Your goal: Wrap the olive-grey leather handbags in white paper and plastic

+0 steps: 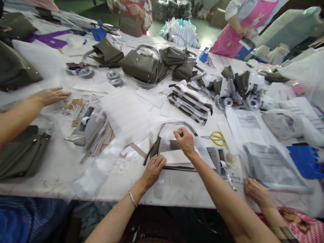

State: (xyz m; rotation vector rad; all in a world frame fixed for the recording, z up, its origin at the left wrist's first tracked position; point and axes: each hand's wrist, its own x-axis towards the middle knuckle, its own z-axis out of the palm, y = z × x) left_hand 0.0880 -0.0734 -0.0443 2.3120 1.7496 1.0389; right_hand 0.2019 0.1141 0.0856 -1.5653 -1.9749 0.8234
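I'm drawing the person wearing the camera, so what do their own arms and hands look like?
Neither the left hand nor the right hand wears a glove. A thin, rounded, shiny silver-coloured bangle circles the left wrist, and the right wrist shows no bangle. No sleeves show on the forearms in view. I can't make out any rings.

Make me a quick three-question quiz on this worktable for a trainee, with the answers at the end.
1. True or false: the camera wearer's left hand has a bracelet at its wrist.

2. Where are the scissors?
a) left of the bag in front of the wearer
b) right of that bag
c) on the floor

3. Which of the wearer's hands is nearer the scissors?

Key:
1. True
2. b
3. The right hand
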